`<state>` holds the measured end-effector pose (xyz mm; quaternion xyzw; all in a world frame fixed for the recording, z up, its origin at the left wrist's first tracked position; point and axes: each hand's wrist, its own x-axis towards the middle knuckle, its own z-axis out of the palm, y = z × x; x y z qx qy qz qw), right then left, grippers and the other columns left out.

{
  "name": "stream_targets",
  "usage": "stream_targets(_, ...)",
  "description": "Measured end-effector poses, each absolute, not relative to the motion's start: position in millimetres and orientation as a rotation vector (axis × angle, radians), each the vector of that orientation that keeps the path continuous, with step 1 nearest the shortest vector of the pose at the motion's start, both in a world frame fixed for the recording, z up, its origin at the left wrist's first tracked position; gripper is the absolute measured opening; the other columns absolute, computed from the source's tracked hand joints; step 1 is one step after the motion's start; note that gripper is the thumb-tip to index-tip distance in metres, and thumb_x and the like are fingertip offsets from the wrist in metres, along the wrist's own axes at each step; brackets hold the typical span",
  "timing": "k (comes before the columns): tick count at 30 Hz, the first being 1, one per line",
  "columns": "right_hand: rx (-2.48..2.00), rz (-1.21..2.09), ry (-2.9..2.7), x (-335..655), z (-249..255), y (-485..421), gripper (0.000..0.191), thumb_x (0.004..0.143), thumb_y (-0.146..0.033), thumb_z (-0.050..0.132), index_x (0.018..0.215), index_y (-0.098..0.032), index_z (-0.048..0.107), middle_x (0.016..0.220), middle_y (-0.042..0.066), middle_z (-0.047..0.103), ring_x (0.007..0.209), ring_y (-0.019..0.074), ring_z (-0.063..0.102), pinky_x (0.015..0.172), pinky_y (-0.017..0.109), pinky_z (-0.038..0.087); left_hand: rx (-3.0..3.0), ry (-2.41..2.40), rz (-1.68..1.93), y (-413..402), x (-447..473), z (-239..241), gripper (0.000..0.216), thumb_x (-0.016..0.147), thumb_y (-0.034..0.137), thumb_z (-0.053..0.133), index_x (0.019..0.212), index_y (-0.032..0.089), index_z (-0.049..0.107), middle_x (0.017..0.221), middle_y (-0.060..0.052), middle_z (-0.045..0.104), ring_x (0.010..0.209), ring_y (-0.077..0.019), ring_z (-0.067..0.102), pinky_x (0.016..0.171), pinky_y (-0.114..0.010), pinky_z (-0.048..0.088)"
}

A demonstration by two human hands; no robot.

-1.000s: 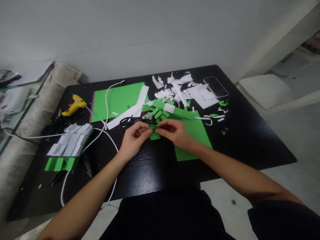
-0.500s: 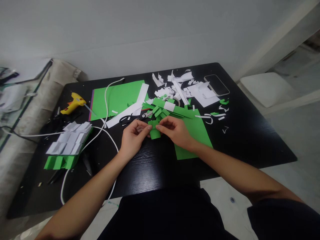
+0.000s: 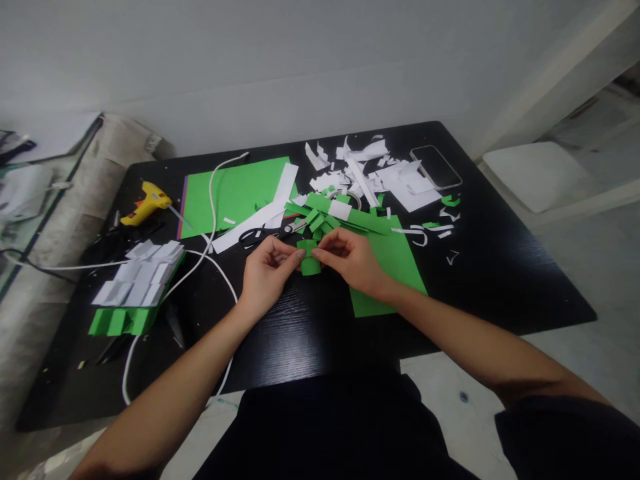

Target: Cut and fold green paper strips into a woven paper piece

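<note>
Between my two hands is a small piece of green paper [image 3: 311, 265], its lower part curved. My left hand [image 3: 269, 272] pinches its left edge between thumb and fingers. On the opposite edge, my right hand [image 3: 353, 260] pinches it the same way. Just beyond lies a heap of cut green paper strips [image 3: 320, 217], with a white piece on top. Scissors with black handles [image 3: 273, 233] rest left of the heap, partly covered. Under my right wrist is a green sheet [image 3: 397, 260].
A yellow glue gun [image 3: 147, 203] lies at the left, near a block of folded white and green paper [image 3: 145, 280]. A white cable [image 3: 213, 200] loops across the black table [image 3: 500, 267]. White paper scraps [image 3: 350, 175] and a phone [image 3: 436, 167] lie at the back right.
Both hands keep hold of the green paper piece in nearly the same place. The view has shifted very slightly; nothing else has visibly moved.
</note>
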<state>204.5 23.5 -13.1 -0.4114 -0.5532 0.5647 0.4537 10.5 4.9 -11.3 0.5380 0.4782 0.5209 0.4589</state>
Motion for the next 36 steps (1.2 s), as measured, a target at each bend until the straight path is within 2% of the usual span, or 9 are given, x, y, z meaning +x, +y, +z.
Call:
stream_targets(7,-0.995,1.376,-1.346,203.9,-13.7,22.6,0.041,0.079,-0.051,0.089,0.085,-0.024,0.059,0.078,-0.002,0.069,0.069,0.0153,0.065,0.067,0.032,0.059,1.322,1.161,1.282,6.3,11.1,-11.6,0.026,0.084,0.032,0.085,0.082,0.021,0.063,0.068,0.001,0.071,0.06,-0.0146,0.069,0.058,-0.028,0.058)
stream_targets(10,-0.972,1.346,-1.368,203.5,-13.8,22.6,0.036,0.081,-0.047,0.088,0.084,-0.024,0.06,0.075,-0.003,0.068,0.068,0.0147,0.064,0.067,0.031,0.057,1.322,1.129,1.296,7.0,12.1,-8.8,0.028,0.082,0.033,0.087,0.086,0.021,0.062,0.069,0.003,0.069,0.059,-0.0136,0.068,0.059,-0.027,0.058)
stream_targets(17,-0.932,1.298,-1.403,205.1,-15.4,23.7,0.013,0.087,-0.031,0.083,0.092,-0.023,0.075,0.089,0.001,0.078,0.084,0.0177,0.074,0.083,0.036,0.062,1.451,1.125,1.229,6.2,10.7,-3.3,0.008,0.087,0.024,0.079,0.093,0.02,0.077,0.081,-0.002,0.077,0.067,-0.0155,0.071,0.067,-0.03,0.062)
stream_targets(21,-0.945,1.298,-1.418,205.9,-15.3,23.8,0.01,0.088,-0.031,0.081,0.094,-0.023,0.079,0.095,0.003,0.081,0.09,0.0195,0.076,0.09,0.04,0.063,1.437,1.136,1.206,6.4,9.1,-4.2,0.007,0.086,0.024,0.078,0.093,0.02,0.08,0.081,-0.003,0.079,0.069,-0.0169,0.073,0.07,-0.031,0.064)
stream_targets(31,-0.963,1.343,-1.403,206.0,-16.1,24.3,0.018,0.084,-0.034,0.085,0.098,-0.024,0.079,0.094,0.003,0.081,0.09,0.0207,0.076,0.09,0.041,0.064,1.404,1.126,1.201,6.6,9.1,-5.8,0.009,0.087,0.024,0.078,0.095,0.021,0.078,0.081,-0.002,0.078,0.068,-0.0165,0.072,0.069,-0.032,0.063)
stream_targets(36,-0.97,1.397,-1.333,206.6,-10.7,22.1,0.035,0.091,-0.038,0.079,0.122,-0.027,0.07,0.085,0.001,0.076,0.078,0.0193,0.074,0.078,0.038,0.065,1.326,1.07,1.261,7.7,10.4,-6.9,0.03,0.086,0.024,0.08,0.112,0.023,0.064,0.082,0.0,0.074,0.067,-0.0144,0.071,0.067,-0.028,0.062)
